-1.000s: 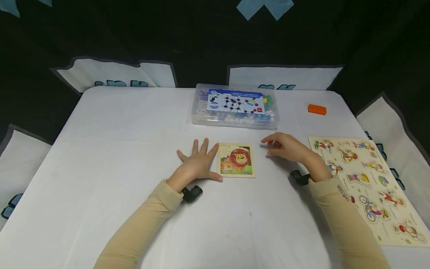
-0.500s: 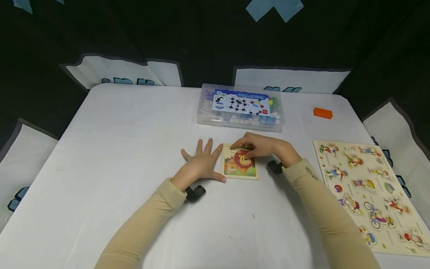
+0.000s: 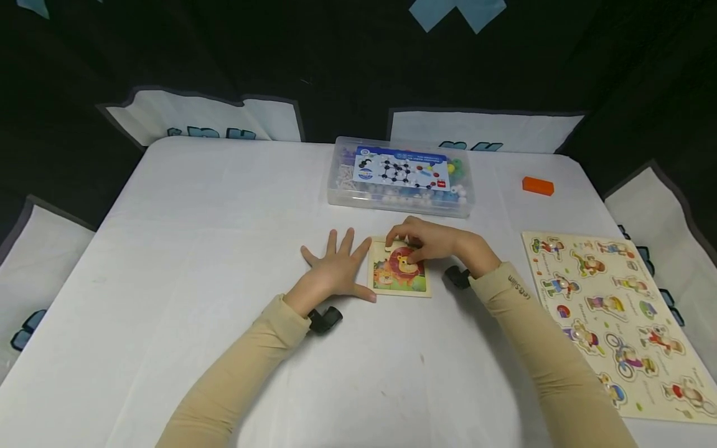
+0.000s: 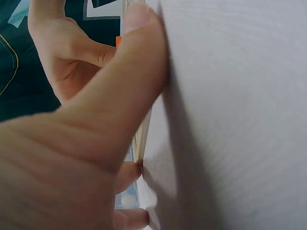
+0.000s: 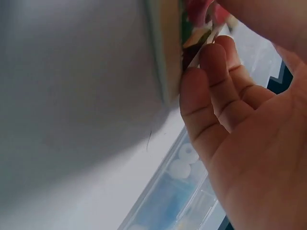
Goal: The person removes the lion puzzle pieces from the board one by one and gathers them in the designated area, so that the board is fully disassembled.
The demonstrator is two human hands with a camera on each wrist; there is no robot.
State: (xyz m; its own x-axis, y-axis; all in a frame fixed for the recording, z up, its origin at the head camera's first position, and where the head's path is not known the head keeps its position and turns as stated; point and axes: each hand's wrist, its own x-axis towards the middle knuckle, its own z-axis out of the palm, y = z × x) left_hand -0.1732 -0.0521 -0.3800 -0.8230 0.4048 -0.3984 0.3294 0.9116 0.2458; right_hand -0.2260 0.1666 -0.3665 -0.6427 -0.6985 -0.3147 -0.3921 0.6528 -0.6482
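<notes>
A small square wooden jigsaw puzzle (image 3: 386, 283) with a lion picture lies mid-table in the head view. My left hand (image 3: 330, 275) is spread flat to its left, with index fingertip and thumb right at the frame's left edge. From above, my right hand (image 3: 430, 239) reaches over the upper right of the puzzle, fingers curled and thumb on the lion's face. It pinches a lion puzzle piece (image 3: 400, 254). In the right wrist view, fingertips (image 5: 195, 88) meet the piece's pale edge, which looks slightly tilted out of the frame. The palm hides part of the picture.
Behind the puzzle stands a clear plastic case (image 3: 400, 202) of molecule-model beads. An orange block (image 3: 538, 185) lies at the back right. A large wooden picture board (image 3: 610, 323) covers the right side, partly under the right sleeve.
My right hand has moved left from beside the puzzle onto its upper right part and taken hold of a piece there. The left hand has stayed at the left edge.
</notes>
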